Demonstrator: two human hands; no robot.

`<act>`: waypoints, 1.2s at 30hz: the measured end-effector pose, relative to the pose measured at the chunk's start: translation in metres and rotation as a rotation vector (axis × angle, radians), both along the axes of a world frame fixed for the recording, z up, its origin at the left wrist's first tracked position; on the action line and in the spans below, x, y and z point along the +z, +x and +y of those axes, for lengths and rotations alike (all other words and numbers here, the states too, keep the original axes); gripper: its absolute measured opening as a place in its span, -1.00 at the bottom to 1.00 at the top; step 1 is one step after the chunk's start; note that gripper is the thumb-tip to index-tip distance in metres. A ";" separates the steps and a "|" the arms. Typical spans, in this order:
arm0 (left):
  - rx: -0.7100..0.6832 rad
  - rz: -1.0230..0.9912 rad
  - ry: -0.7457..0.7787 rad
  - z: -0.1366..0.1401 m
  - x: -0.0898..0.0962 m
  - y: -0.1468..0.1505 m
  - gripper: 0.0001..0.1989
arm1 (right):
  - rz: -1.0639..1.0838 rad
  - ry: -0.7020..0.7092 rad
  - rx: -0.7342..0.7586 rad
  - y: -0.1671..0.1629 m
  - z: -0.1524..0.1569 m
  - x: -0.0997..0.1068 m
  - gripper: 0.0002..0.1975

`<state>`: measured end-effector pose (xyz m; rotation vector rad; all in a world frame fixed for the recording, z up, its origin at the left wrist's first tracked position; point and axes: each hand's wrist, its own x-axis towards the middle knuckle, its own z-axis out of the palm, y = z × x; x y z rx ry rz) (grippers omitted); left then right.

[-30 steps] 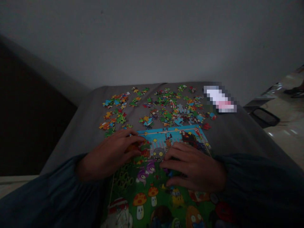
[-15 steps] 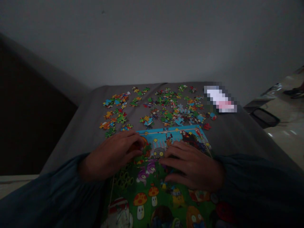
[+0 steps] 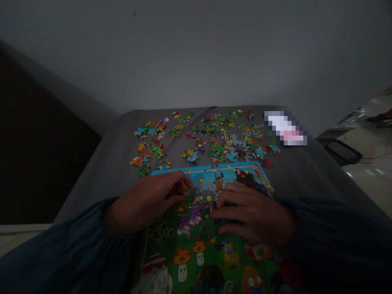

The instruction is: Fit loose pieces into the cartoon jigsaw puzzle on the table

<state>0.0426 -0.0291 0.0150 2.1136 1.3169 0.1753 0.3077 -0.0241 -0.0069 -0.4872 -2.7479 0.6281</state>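
A brightly printed puzzle board (image 3: 211, 241) lies in front of me, showing cartoon mushrooms, purple plants and a grey-headed figure under a blue top border. Over its upper left part is my left hand (image 3: 150, 200), its fingers curled and drawn in towards the thumb. Whatever the fingertips hold, if anything, is hidden in the dim light. My right hand (image 3: 251, 212) hovers over or rests on the board's right half, fingers bent and somewhat apart, and I make out no piece in it. Just beyond the board, loose jigsaw pieces (image 3: 231, 155) are scattered.
A grey cloth surface (image 3: 101, 171) carries the board and pieces. More pieces (image 3: 150, 128) form a cluster at the far left. A blurred-out phone-like object with a lit screen (image 3: 284, 128) lies at the back right. Behind stands a pale wall (image 3: 196, 53).
My right hand has shifted slightly right and towards me, showing more of the grey-headed figure. My left hand has stayed nearly in place, its fingertips slightly to the right. The pieces lie as before.
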 end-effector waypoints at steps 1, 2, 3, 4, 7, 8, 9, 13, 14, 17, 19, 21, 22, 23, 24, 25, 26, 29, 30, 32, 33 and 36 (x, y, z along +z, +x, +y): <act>-0.009 0.001 0.005 0.000 0.000 0.000 -0.79 | -0.008 -0.008 0.014 0.000 0.001 0.000 -0.74; -0.018 0.004 0.013 0.000 0.000 0.000 -0.78 | -0.016 -0.008 0.026 0.000 0.001 0.000 -0.74; -0.026 0.007 0.021 0.000 0.000 0.000 -0.78 | -0.025 -0.002 0.034 0.000 0.002 0.000 -0.72; -0.031 0.012 0.029 0.000 0.000 0.001 -0.78 | -0.032 0.009 0.037 0.000 0.002 0.001 -0.68; -0.049 0.025 0.052 0.001 -0.001 0.001 -0.76 | -0.044 0.043 0.002 -0.002 0.000 0.004 -0.67; -0.056 0.027 0.057 0.001 -0.001 0.001 -0.75 | -0.048 0.047 -0.015 -0.002 -0.002 0.005 -0.72; -0.063 0.027 0.062 0.001 -0.002 0.001 -0.74 | -0.053 0.048 -0.024 -0.003 -0.003 0.006 -0.73; -0.082 0.023 0.061 0.001 -0.003 0.001 -0.74 | -0.071 0.061 -0.021 -0.004 -0.009 0.007 -0.60; -0.085 0.026 0.055 0.001 -0.003 0.002 -0.74 | -0.072 0.058 -0.018 -0.004 -0.009 0.007 -0.64; -0.089 0.032 0.044 0.000 -0.002 0.002 -0.76 | -0.070 0.029 -0.019 -0.003 -0.006 0.008 -0.76; -0.090 0.030 0.046 0.000 -0.002 0.002 -0.76 | -0.084 0.021 -0.021 -0.003 -0.004 0.008 -0.78; -0.092 0.031 0.051 -0.001 -0.002 0.002 -0.75 | -0.094 0.033 -0.016 -0.003 -0.003 0.009 -0.75; -0.094 0.032 0.052 -0.001 -0.002 0.002 -0.74 | -0.090 0.045 -0.014 -0.003 -0.003 0.009 -0.71; -0.096 0.033 0.052 -0.001 -0.002 0.002 -0.74 | -0.080 0.059 -0.017 -0.004 -0.003 0.009 -0.67; -0.098 0.035 0.051 -0.001 -0.002 0.003 -0.75 | -0.069 0.070 -0.031 -0.004 -0.004 0.009 -0.67; -0.101 0.036 0.050 -0.001 -0.001 0.003 -0.75 | -0.061 0.076 -0.055 -0.004 -0.005 0.010 -0.70; -0.105 0.032 0.052 -0.001 -0.001 0.003 -0.76 | -0.059 0.075 -0.075 -0.005 -0.006 0.010 -0.75; -0.109 0.013 0.052 -0.002 0.001 0.005 -0.77 | -0.087 0.069 -0.088 -0.003 -0.007 0.013 -0.66; -0.110 0.007 0.045 -0.003 0.001 0.006 -0.77 | -0.096 0.075 -0.079 -0.003 -0.007 0.013 -0.62; -0.113 -0.001 0.033 -0.005 0.000 0.007 -0.76 | -0.110 0.075 -0.062 -0.001 -0.007 0.013 -0.61; -0.115 0.001 0.032 -0.006 -0.001 0.008 -0.74 | -0.110 0.061 -0.061 -0.001 -0.007 0.012 -0.63; -0.126 0.026 0.058 -0.009 -0.005 0.013 -0.66 | -0.101 -0.007 -0.090 -0.003 -0.006 0.008 -0.64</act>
